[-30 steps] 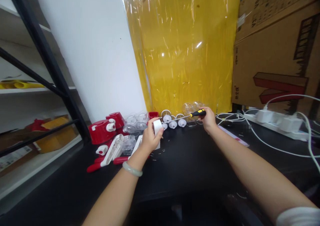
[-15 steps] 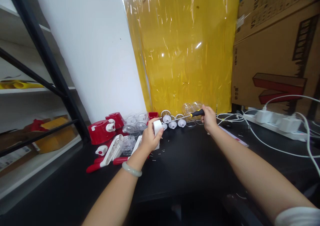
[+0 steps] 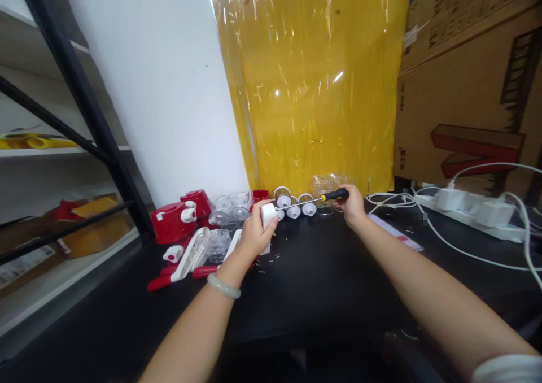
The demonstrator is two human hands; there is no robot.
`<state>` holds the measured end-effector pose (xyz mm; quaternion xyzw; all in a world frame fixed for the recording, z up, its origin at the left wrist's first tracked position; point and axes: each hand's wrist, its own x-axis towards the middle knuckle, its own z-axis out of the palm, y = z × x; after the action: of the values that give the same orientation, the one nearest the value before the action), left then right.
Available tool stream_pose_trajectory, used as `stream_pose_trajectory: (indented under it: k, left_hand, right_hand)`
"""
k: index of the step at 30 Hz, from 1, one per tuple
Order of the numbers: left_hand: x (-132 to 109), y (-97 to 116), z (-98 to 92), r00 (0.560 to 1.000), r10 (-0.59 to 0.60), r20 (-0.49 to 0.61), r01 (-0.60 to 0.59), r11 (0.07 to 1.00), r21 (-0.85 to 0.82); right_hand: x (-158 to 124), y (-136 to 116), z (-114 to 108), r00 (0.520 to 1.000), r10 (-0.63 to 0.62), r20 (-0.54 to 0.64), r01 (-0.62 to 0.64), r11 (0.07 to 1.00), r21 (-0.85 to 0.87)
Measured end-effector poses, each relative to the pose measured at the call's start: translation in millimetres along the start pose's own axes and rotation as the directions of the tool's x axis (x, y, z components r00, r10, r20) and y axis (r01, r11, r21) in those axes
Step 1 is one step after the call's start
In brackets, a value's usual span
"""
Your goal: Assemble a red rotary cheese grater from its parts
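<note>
White plastic part (image 3: 267,214) gripped in left hand (image 3: 254,234), with screwdriver (image 3: 315,199), clasped by right hand (image 3: 352,207), touching it above black table (image 3: 322,270).

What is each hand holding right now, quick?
Left hand: closed around a small white plastic part.
Right hand: closed on the screwdriver handle, its tip at that part.

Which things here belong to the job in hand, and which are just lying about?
In use: white round part, gripped by left hand; screwdriver, gripped by right hand, tip at the part.
Lying about: red housings, clear cups, power strip, cardboard box.
</note>
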<state>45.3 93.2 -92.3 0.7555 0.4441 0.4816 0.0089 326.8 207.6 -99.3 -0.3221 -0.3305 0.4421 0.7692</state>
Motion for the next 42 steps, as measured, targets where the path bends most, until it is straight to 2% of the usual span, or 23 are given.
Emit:
stream_pose_trajectory:
  k: [8, 13, 17, 23, 26, 29, 35, 42]
  left_hand:
    - [0, -1, 1.3, 1.0, 0.0, -0.002, 0.0, 0.999, -0.051]
    - [-1, -1, 3.1, 1.0, -0.003, 0.024, 0.005, 0.996, -0.086]
    - [-2, 0, 3.1, 0.999, -0.006, 0.053, 0.011, 0.995, -0.095]
    - [-2, 2, 3.6, 0.998, -0.001, 0.069, 0.007, 0.996, -0.09]
    - [-2, 2, 4.6, 0.997, -0.014, 0.069, 0.021, 0.996, -0.092]
    - [-1, 1, 6.5, 0.997, -0.04, 0.061, 0.048, 0.99, -0.131]
    - [1, 1, 10.9, 0.993, -0.108, 0.055, 0.118, 0.963, -0.242]
    - [0, 4, 12.2, 0.989, -0.13, 0.073, 0.144, 0.961, -0.235]
  right_hand:
    - [2, 9, 0, 1.0, 0.022, -0.003, -0.022, 1.0, 0.0]
    - [1, 5, 0, 0.999, 0.037, -0.023, -0.036, 0.998, 0.059]
    - [-1, 1, -1, 1.0, 0.028, 0.005, -0.028, 0.993, 0.111]
    - [3, 1, -2, 0.999, -0.03, -0.037, 0.03, 1.0, -0.001]
    - [5, 2, -2, 0.996, 0.052, -0.075, -0.05, 0.998, 0.036]
    - [5, 1, -1, 0.991, 0.124, -0.044, -0.119, 0.989, 0.091]
    - [5, -1, -2, 0.999, 0.045, -0.029, -0.041, 0.993, 0.109]
    - [6, 2, -5, 0.997, -0.072, -0.026, 0.072, 0.997, 0.014]
